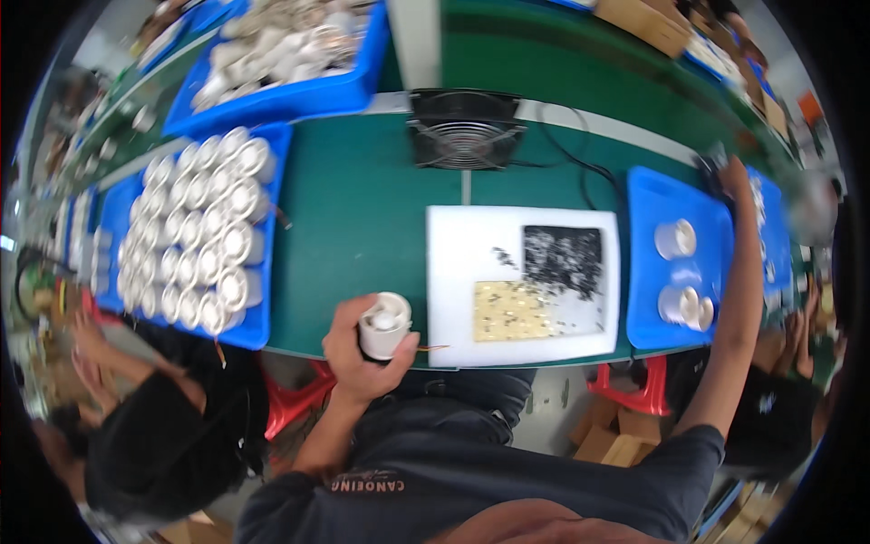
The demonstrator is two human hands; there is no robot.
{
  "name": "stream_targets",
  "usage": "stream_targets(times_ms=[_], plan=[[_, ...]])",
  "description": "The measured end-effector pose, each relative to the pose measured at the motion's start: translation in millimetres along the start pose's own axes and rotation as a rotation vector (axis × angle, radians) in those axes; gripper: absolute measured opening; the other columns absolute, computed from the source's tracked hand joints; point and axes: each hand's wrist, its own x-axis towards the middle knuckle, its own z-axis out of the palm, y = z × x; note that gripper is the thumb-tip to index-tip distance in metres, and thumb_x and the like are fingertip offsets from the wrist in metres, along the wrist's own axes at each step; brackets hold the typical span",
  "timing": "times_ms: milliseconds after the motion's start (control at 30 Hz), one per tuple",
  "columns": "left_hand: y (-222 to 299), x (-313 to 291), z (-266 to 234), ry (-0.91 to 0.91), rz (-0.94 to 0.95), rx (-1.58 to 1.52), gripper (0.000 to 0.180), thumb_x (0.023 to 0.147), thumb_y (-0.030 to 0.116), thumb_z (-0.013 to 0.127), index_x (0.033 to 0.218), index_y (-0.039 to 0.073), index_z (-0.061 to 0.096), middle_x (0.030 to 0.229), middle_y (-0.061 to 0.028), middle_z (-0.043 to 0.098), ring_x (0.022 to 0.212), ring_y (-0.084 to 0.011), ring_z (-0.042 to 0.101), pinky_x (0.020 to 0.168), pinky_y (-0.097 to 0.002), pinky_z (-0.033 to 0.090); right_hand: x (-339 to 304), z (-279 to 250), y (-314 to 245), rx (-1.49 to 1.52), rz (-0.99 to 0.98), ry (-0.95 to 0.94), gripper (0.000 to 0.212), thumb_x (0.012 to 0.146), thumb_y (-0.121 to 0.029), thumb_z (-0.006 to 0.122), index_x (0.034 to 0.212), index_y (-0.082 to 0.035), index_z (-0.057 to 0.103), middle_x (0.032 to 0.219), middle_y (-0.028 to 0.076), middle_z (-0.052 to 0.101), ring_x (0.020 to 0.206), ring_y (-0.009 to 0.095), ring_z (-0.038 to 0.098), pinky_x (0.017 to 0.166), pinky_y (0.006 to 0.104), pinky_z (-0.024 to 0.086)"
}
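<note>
Broadly: green worktop (362,208) carries blue tray (263,326) packed with white cylinders at left, white board (453,272) with dark and yellow small-parts piles at centre, second blue tray (652,263) at right. Left hand (355,354) fingers clenched around white cylinder (384,325) near worktop's front edge, wire trailing. Right hand (730,174) stretched past right tray; grip unclear. Likely mid-assembly; fitting next part needs steady cylinder.

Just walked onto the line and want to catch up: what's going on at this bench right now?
A person at a green bench holds a small white cylindrical part in the left hand, near a white tray with patches of small dark and yellowish pieces. The right hand reaches far out past a blue tray holding a few similar parts. Another blue tray on the left is packed with them.
</note>
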Motion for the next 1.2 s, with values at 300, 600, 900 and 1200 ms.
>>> stream_targets(times_ms=[300, 600, 900, 1200], plan=[[9.6, 1.3, -5.5, 0.046, 0.020, 0.011, 0.053, 0.072, 0.020, 0.086, 0.116, 0.003, 0.060, 0.096, -0.0136, 0.068, 0.080, -0.0280, 0.071, 0.069, -0.0347, 0.057, 23.1, 34.9, 20.4, 0.059, 0.154, -0.030, 0.039, 0.083, -0.018, 0.060, 0.109, 0.011, 0.059, 0.100, 0.037, 0.066, 0.100, 0.049, 0.066, 0.086, 0.0503, 0.054], [16.2, 0.0, -8.2, 0.076, 0.039, 0.029, 0.052, 0.075, 0.025, 0.084, 0.115, 0.004, 0.059, 0.095, -0.0132, 0.068, 0.078, -0.0279, 0.070, 0.065, -0.0354, 0.057, 5.2, -20.4, -39.5, 0.259, 0.320, 0.073, 0.028, 0.077, -0.009, 0.059, 0.101, 0.006, 0.061, 0.109, 0.033, 0.066, 0.107, 0.049, 0.062, 0.089, 0.0519, 0.052], [14.7, -1.3, -13.6, 0.047, 0.019, -0.040, 0.051, 0.076, 0.025, 0.083, 0.118, 0.006, 0.059, 0.102, -0.0150, 0.067, 0.088, -0.0345, 0.069, 0.076, -0.0403, 0.056, -18.1, -152.9, -116.1, 0.191, -0.243, 0.219, 0.035, 0.079, -0.007, 0.066, 0.113, -0.007, 0.060, 0.115, 0.023, 0.062, 0.109, 0.045, 0.057, 0.093, 0.0513, 0.047], [0.9, -6.3, -11.0, 0.026, 0.033, -0.146, 0.053, 0.073, 0.015, 0.084, 0.118, 0.002, 0.058, 0.101, -0.0153, 0.067, 0.085, -0.0300, 0.069, 0.075, -0.0354, 0.056, -116.8, -354.5, -299.5, 0.454, -0.598, 0.131, 0.032, 0.089, -0.023, 0.069, 0.112, -0.001, 0.066, 0.094, 0.010, 0.065, 0.087, 0.018, 0.062, 0.079, 0.0326, 0.049]])
